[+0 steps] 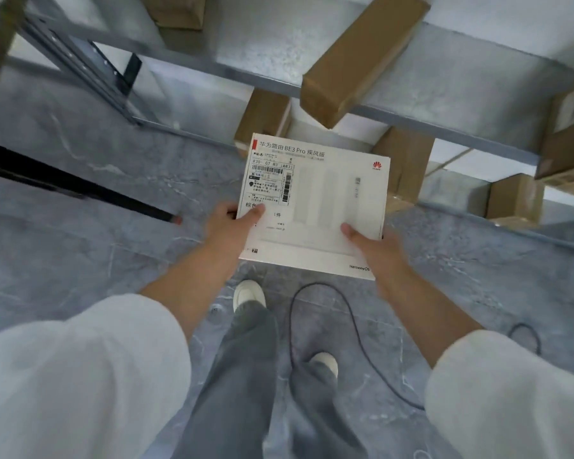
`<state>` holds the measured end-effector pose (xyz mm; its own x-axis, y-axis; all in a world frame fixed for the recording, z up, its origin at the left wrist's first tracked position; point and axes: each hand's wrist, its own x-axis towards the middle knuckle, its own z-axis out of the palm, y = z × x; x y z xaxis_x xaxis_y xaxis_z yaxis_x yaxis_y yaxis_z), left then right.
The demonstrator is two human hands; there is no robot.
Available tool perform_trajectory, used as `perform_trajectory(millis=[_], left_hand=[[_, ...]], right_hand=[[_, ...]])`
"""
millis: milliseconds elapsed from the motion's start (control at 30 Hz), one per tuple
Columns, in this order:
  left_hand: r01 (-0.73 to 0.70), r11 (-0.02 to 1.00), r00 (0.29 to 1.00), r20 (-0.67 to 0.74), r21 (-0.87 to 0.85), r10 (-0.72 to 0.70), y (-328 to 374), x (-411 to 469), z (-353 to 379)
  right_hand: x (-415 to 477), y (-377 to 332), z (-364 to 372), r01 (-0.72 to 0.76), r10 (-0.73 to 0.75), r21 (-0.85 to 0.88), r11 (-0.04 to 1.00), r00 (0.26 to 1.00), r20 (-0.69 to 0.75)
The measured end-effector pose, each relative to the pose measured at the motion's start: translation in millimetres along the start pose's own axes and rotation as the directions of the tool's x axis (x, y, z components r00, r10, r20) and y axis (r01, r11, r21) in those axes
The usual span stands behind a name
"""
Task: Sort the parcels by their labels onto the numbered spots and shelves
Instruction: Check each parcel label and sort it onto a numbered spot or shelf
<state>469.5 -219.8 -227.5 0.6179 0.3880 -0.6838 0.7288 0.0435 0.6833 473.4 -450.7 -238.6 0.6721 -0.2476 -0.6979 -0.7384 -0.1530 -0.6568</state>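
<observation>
A flat white box [325, 193] with a red logo and a black-and-white shipping label [272, 180] on its top left is held level in front of me, above the floor. My left hand [232, 223] grips its left edge, thumb lying on the label's lower corner. My right hand [375, 246] grips the lower right edge, thumb on top. Straight ahead stands a grey metal shelf rack [444, 124] with brown cardboard parcels on it.
A long brown box [362, 58] juts over the upper shelf's front edge. More brown boxes [408, 167] sit on the lower levels and at the far right [570, 127]. A black bar [80, 190] crosses the grey marble floor at left. A dark cable [355, 329] loops beside my feet.
</observation>
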Motion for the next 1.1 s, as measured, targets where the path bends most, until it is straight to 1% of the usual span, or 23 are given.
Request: perform_trajectory(millis=[100,167,233,333,400,467,533,667,767,933,1100], left_hand=[[-0.057,0.998,0.998,-0.005,-0.024,0.057,16.3,-49.9,-4.9],[-0.122,0.992,0.992,-0.02,-0.037,0.122,36.7,-84.7,-13.4],[-0.171,0.982,0.985,-0.041,-0.08,0.168,62.3,-123.1,-22.7],[-0.245,0.96,0.969,-0.053,-0.132,0.24,102.1,-184.9,-42.1],[-0.302,0.941,0.953,-0.069,-0.155,0.295,126.6,-225.0,-57.4],[-0.354,0.917,0.935,-0.104,-0.186,0.34,145.6,-265.7,-74.7],[-0.402,0.891,0.913,-0.16,-0.211,0.375,157.6,-302.2,-93.5],[-0.446,0.848,0.889,-0.248,-0.285,0.384,172.9,-352.8,-134.8],[-0.508,0.796,0.852,-0.331,-0.33,0.406,187.3,-375.7,-163.2],[-0.576,0.721,0.804,-0.429,-0.386,0.413,214.3,-391.2,-210.4],[-0.627,0.643,0.765,-0.506,-0.44,0.399,232.8,-386.2,-260.8]], right_hand=[[-48.0,-20.9,-37.9,0.095,-0.097,0.051,0.994,0.995,0.038],[-78.9,-41.0,-58.5,0.166,-0.17,0.064,0.984,0.983,0.072],[-111.9,-65.8,-78.3,0.206,-0.213,0.074,0.976,0.972,0.096],[-163.2,-106.4,-101.8,0.295,-0.304,0.081,0.952,0.942,0.141],[-198.0,-134.5,-112.8,0.328,-0.344,0.12,0.937,0.926,0.157],[-231.0,-159.8,-119.1,0.352,-0.379,0.166,0.921,0.908,0.178],[-262.9,-182.1,-121.6,0.409,-0.441,0.178,0.895,0.872,0.212],[-312.8,-220.4,-113.6,0.518,-0.549,0.183,0.835,0.799,0.245],[-342.1,-251.2,-97.9,0.583,-0.609,0.181,0.792,0.74,0.284],[-370.1,-306.3,-59.6,0.623,-0.625,0.152,0.767,0.672,0.397],[-393.2,-350.9,-6.9,0.683,-0.645,0.105,0.723,0.611,0.46]])
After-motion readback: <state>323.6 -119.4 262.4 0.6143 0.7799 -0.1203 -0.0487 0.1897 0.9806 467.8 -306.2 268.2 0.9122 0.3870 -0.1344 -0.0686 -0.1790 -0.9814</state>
